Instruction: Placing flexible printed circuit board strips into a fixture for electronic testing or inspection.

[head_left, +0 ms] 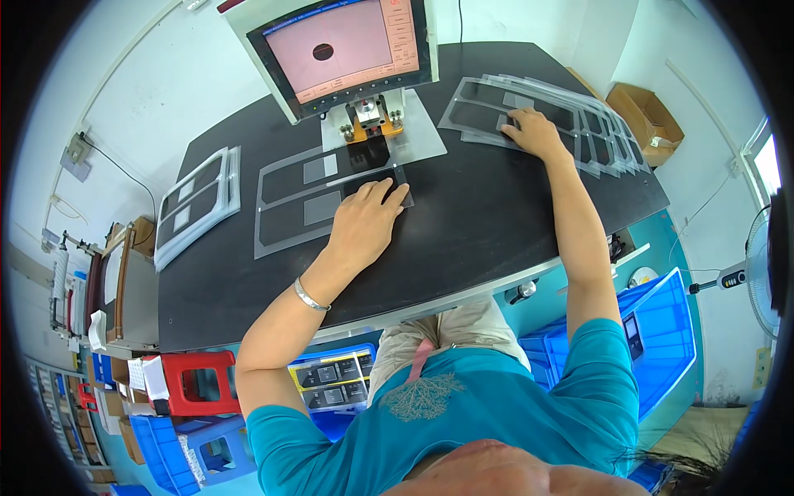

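My left hand (366, 220) lies flat, fingers together, on a clear plastic sheet (285, 207) with dark rectangular panels. The sheet reaches under the press head (376, 116) of a small machine. My right hand (535, 132) rests palm down, fingers spread, on a fanned stack of similar sheets (608, 132) at the far right of the black table (463, 231). Neither hand is closed around anything. A silver bracelet (311, 296) sits on my left wrist.
A monitor (339, 45) with a pink screen stands above the press. Another stack of sheets (197, 202) lies at the table's left. Blue crates (662, 331), a red stool (194, 382) and a cardboard box (649, 120) surround the table. A fan (765, 269) stands at right.
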Demonstrator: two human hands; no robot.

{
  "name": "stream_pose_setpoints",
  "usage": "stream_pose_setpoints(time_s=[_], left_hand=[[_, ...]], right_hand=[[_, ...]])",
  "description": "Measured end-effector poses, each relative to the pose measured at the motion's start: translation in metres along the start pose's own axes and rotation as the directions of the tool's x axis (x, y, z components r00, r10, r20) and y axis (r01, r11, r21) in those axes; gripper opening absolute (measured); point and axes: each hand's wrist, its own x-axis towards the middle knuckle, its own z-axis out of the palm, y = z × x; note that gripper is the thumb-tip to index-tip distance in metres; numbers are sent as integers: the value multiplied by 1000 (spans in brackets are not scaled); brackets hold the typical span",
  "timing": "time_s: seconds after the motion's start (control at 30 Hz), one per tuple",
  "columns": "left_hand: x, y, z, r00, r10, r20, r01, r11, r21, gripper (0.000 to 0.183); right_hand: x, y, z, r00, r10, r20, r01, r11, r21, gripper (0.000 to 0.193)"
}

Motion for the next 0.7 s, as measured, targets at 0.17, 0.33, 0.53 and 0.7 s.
stream_pose_setpoints(time_s=[0.17, 0.33, 0.53, 0.7], left_hand=[[1, 1, -1, 1000, 5, -1, -5, 1000, -9, 39], [2, -12, 9, 997, -48, 53, 47, 999, 18, 38], [16, -40, 23, 992, -109, 58, 104, 991, 82, 36], [16, -45, 28, 990, -100, 100, 98, 995, 26, 40]], right_hand=[[-5, 44, -8, 996, 82, 33, -85, 989, 119, 43], [-4, 39, -2, 999, 31, -32, -27, 990, 136, 42], [1, 28, -1, 1000, -3, -28, 9, 972, 234, 46], [0, 25, -1, 999, -24, -47, 36, 962, 272, 44]])
